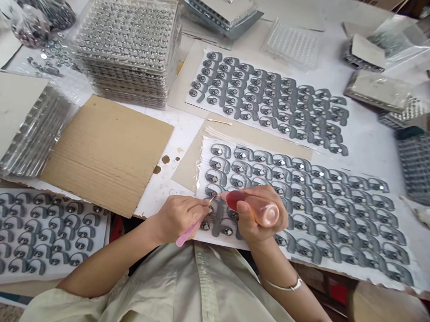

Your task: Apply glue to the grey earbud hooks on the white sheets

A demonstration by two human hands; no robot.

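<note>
My left hand (178, 217) is closed around a thin tool with a flat pink handle (187, 233); the tool's tip meets a small dark piece near the left edge of the lower sheet (306, 201). My right hand (261, 216) grips a soft bottle of reddish liquid (253, 206), its narrow nozzle pointing left at the same spot. Rows of grey curved pieces with shiny round stones cover this sheet. Behind it lies a second sheet (262, 94) with similar pieces. A white cotton swab (219, 122) rests between the two sheets.
Tall stacked trays (126, 44) stand at the back left, beside a brown cardboard piece (107, 149). Another filled sheet (39, 232) is at the lower left. Small packed trays (375, 91) line the right side. A clear plastic tray (293, 42) lies at the back.
</note>
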